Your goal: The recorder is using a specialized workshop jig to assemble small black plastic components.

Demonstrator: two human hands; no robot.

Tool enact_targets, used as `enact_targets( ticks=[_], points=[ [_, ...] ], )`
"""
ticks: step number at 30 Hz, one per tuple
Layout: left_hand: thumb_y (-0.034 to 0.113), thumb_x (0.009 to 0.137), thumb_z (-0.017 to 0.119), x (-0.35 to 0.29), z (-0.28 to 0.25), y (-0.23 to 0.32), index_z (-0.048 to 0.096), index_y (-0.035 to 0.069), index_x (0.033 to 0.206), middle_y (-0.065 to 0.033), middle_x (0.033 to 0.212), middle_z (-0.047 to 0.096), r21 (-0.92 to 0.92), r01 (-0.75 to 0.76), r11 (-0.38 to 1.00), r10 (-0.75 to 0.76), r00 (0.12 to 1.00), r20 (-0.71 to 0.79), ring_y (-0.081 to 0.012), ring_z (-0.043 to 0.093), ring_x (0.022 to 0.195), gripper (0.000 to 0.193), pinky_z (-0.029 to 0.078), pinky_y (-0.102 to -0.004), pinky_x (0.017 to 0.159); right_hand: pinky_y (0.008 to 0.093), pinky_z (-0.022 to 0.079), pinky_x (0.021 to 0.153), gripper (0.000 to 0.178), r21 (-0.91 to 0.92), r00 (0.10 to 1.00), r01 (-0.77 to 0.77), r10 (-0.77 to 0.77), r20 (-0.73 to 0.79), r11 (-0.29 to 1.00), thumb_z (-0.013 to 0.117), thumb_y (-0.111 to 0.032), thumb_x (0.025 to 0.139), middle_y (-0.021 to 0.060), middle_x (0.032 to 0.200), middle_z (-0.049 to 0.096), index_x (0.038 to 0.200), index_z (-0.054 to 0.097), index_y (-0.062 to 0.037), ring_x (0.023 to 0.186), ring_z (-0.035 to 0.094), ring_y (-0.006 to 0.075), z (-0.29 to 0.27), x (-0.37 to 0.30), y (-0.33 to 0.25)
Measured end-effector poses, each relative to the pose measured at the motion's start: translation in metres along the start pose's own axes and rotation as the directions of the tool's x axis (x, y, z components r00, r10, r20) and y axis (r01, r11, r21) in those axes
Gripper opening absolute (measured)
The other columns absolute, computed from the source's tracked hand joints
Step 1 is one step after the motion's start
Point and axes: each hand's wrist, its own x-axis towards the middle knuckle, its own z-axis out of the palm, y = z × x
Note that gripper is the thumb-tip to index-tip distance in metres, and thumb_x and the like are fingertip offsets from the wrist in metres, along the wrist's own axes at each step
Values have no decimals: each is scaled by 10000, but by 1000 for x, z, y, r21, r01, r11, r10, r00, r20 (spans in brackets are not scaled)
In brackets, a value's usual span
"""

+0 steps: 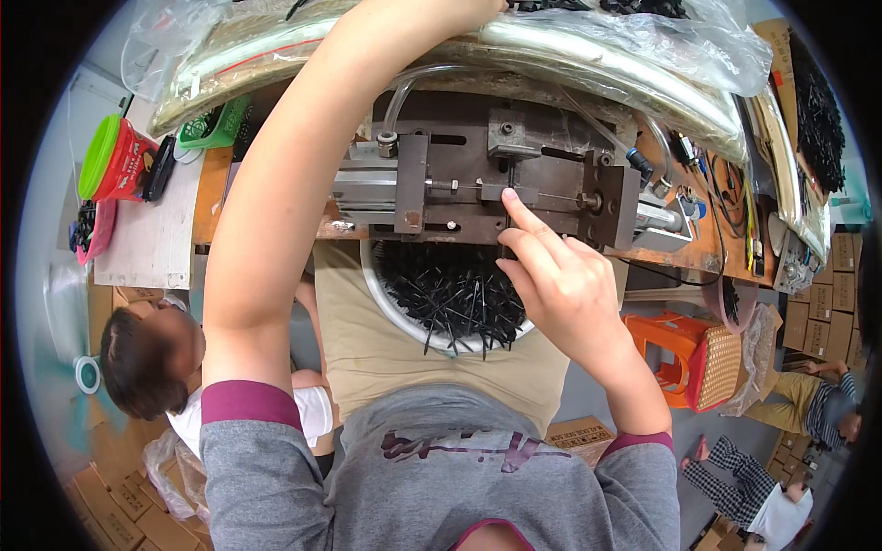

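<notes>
My right hand is at the middle of a dark metal fixture on the bench. Its index fingertip presses on the small centre block. Thumb and other fingers close around the lower end of a thin black plastic piece, which runs up into the fixture; most of it is covered. My left arm stretches far forward over the bench. At the top edge my left hand is mostly cut off, close to a pile of black pieces on clear plastic; its fingers are hidden.
A white-rimmed tub full of black thin pieces sits on my lap under the bench edge. Air cylinders and hoses flank the fixture. To the left are a red and green bucket and a person; an orange stool stands right.
</notes>
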Motion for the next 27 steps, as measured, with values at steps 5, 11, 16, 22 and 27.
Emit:
enact_targets(
  ticks=[5,11,16,22,27],
  points=[
    [132,782,740,-1,-6,-6,755,17,958,-193,903,741,-89,-50,995,45,997,-56,-351,721,888,211,570,-417,817,323,537,647,243,119,999,-13,17,-32,993,809,-127,788,98,1280,692,981,675,-68,651,634,217,-12,7,3],
    [110,782,738,6,2,-1,750,9,999,-183,892,752,-326,25,945,-11,999,45,-297,741,878,239,581,-379,803,282,553,662,156,282,971,-18,84,-225,959,795,-64,819,135,1124,743,944,713,-23,739,702,168,-55,34,22],
    [115,788,746,-16,-34,20,759,-3,997,-161,848,741,-301,41,953,-92,983,-158,-278,726,769,240,575,-347,738,262,539,659,108,315,896,-91,216,-388,945,760,-105,884,60,984,774,968,746,-40,741,704,115,-78,85,64],
    [120,834,826,-84,-60,59,778,27,967,-43,870,716,-327,100,940,-157,976,-153,-117,712,745,170,556,-251,669,371,540,813,318,-107,971,-8,-18,-237,994,701,-79,827,135,956,718,1137,699,-11,898,681,276,-83,180,114],
    [112,736,877,-151,-42,97,761,17,950,-94,1089,709,-429,55,902,-104,990,-91,-183,720,880,261,587,-299,739,454,539,904,430,-253,999,-10,19,31,967,658,-16,747,234,1092,716,1176,681,0,1071,675,374,-62,213,119]
  ],
)
